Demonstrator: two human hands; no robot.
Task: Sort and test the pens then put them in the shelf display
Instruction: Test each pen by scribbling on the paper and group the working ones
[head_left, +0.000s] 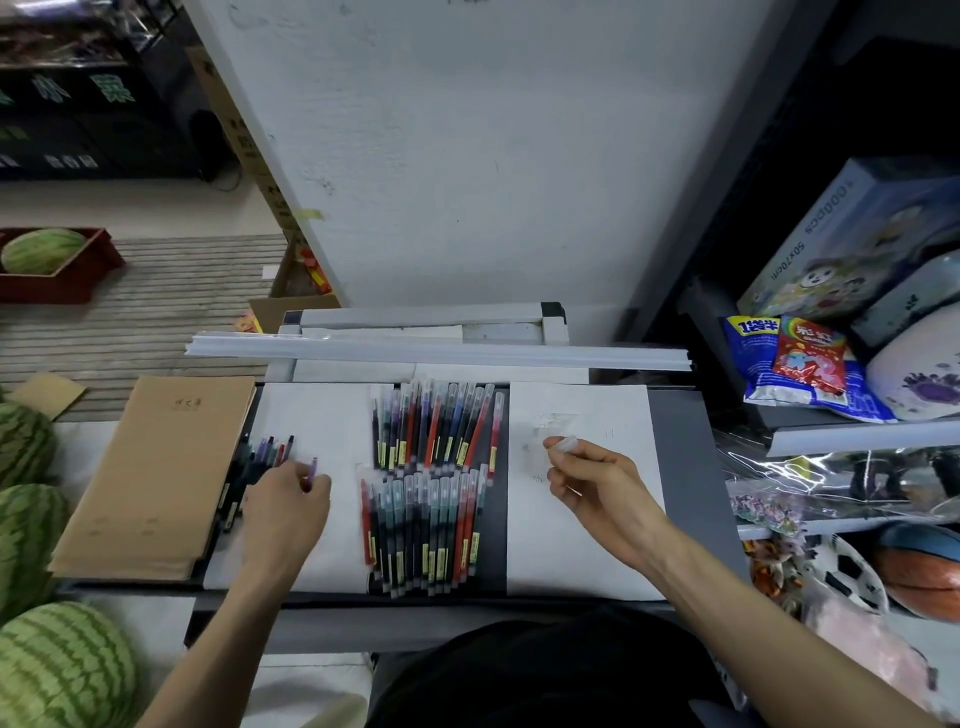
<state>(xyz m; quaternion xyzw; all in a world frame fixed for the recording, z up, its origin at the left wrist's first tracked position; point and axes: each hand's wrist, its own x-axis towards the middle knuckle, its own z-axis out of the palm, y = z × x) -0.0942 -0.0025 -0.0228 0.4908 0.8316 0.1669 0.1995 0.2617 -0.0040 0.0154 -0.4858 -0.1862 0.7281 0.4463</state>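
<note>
Our right hand (592, 478) pinches a clear cap (565, 444) at centre right; our left hand (291, 501) grips the purple pen (310, 474) at centre left, we judge for testing.

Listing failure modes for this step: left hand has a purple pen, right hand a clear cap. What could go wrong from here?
1. The clear cap pinched in the right hand is small and pale; set down on the white sheet it may be hard to find again.
2. The purple pen in the left hand seems capless; dropped among the loose pens by the notebooks, it may smear them or dry out.
</note>
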